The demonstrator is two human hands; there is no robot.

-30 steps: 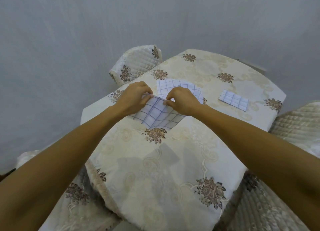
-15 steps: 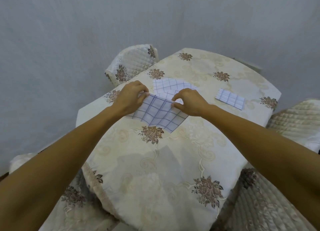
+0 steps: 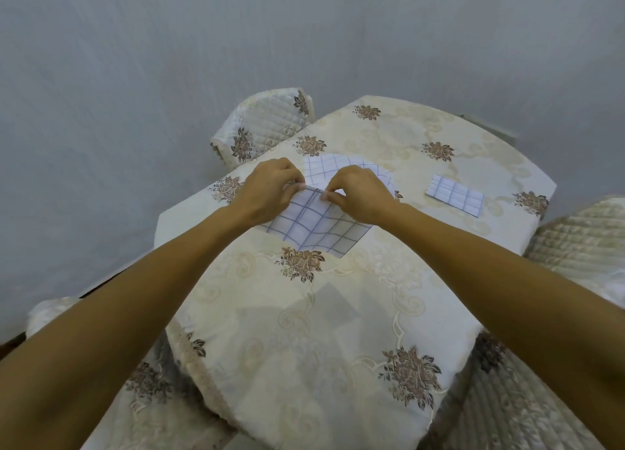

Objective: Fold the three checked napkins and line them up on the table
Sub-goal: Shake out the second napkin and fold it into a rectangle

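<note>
Head view: I see both hands meeting over the far-left part of the table (image 3: 338, 331), which is covered in a cream cloth with brown rose motifs. My left hand (image 3: 267, 192) and right hand (image 3: 362, 196) each have curled fingers pinching the raised far edge of the napkin being folded (image 3: 314, 228), thumbs nearly touching each other. Its near half lies flat on the cloth, and its near corner points toward me, stopping just short of a rose motif.

Behind the hands a second napkin (image 3: 324, 169) lies flat and open, partly hidden by the knuckles. A folded napkin (image 3: 455, 196) sits as a small rectangle to the right, well apart from the hands and near the table's right edge.

The left hand works close to the table's left edge. A bare strip of cloth runs between the right hand and the folded napkin, and the whole near half of the table is bare cloth. Quilted chairs (image 3: 260, 128) stand close at the far-left corner, the right side and the near left.
</note>
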